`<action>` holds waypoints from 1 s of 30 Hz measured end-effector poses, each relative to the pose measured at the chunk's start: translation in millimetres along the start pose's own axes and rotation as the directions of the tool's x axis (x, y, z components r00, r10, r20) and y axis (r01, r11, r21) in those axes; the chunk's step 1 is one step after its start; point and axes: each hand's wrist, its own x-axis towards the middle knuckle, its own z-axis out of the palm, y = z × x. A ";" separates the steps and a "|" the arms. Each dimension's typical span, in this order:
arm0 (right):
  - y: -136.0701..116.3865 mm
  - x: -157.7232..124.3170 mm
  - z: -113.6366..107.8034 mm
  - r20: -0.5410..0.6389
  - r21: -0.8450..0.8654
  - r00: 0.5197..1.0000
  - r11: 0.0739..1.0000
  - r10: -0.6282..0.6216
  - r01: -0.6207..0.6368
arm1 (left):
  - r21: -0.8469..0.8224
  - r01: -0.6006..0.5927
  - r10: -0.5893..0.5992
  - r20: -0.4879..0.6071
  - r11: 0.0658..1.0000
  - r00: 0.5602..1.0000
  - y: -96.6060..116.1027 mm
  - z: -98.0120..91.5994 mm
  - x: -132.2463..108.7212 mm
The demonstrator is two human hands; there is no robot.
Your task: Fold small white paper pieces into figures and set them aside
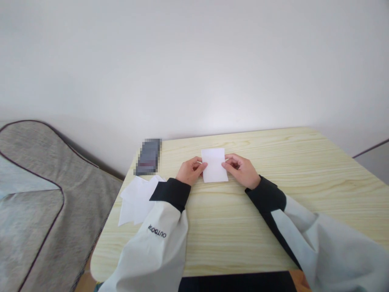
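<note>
A small white sheet of paper (214,166) is held up over the wooden table, about in the middle of the view. My left hand (190,170) pinches its left edge, thumb on the near face and fingers behind. On the opposite edge, my right hand (241,168) grips the paper the same way. The fingertips behind the sheet are partly hidden. Several loose white papers (133,198) lie overlapping on the table by my left forearm, which covers part of them.
A pixelated dark rectangular object (148,156) lies at the table's back left. The pale wood-grain table (225,235) meets a white wall (212,69) behind. To the left stands a grey sofa (79,190) with dark piping, close to the table's edge.
</note>
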 end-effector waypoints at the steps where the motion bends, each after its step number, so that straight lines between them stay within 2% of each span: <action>1: 0.4 0.3 -0.6 0.016 0.010 1.000 1.000 -0.005 0.005 | -0.007 0.005 -0.005 -0.002 1.000 1.000 1.0 0.0 -0.1; 4: 0.8 2.6 -1.3 0.054 0.060 0.998 0.998 -0.014 0.011 | -0.048 0.037 -0.038 -0.016 0.998 0.999 3.1 -1.7 0.9; 9: -1.4 10.5 0.4 0.058 0.222 0.997 0.973 0.053 -0.064 | -0.130 0.125 -0.127 -0.005 0.984 0.992 5.1 -5.2 5.3; 11: -2.4 13.2 0.8 0.072 0.246 0.996 0.967 0.053 -0.069 | -0.180 0.168 -0.164 0.038 0.969 0.986 7.0 -4.3 6.2; 15: -1.6 15.2 0.0 0.089 0.275 0.995 0.959 0.047 -0.070 | -0.402 0.353 -0.298 0.195 0.845 0.934 11.9 -1.1 7.0; 17: -0.5 14.9 -0.5 0.096 0.281 0.995 0.958 0.032 -0.058 | -0.433 0.394 -0.331 0.216 0.811 0.919 13.1 -0.9 7.6; 25: -3.7 10.7 -2.2 0.049 0.126 0.999 0.992 -0.008 0.002 | -0.443 0.462 -0.353 0.309 0.769 0.883 15.9 -6.1 6.3; 27: -5.6 10.0 -3.9 0.054 0.044 0.996 0.997 -0.067 0.065 | -0.424 0.449 -0.349 0.296 0.786 0.889 17.9 -5.2 4.8; 30: -6.9 9.7 -5.9 0.051 -0.050 0.988 0.988 -0.145 0.148 | -0.380 0.369 -0.289 0.253 0.848 0.923 16.8 -2.8 3.3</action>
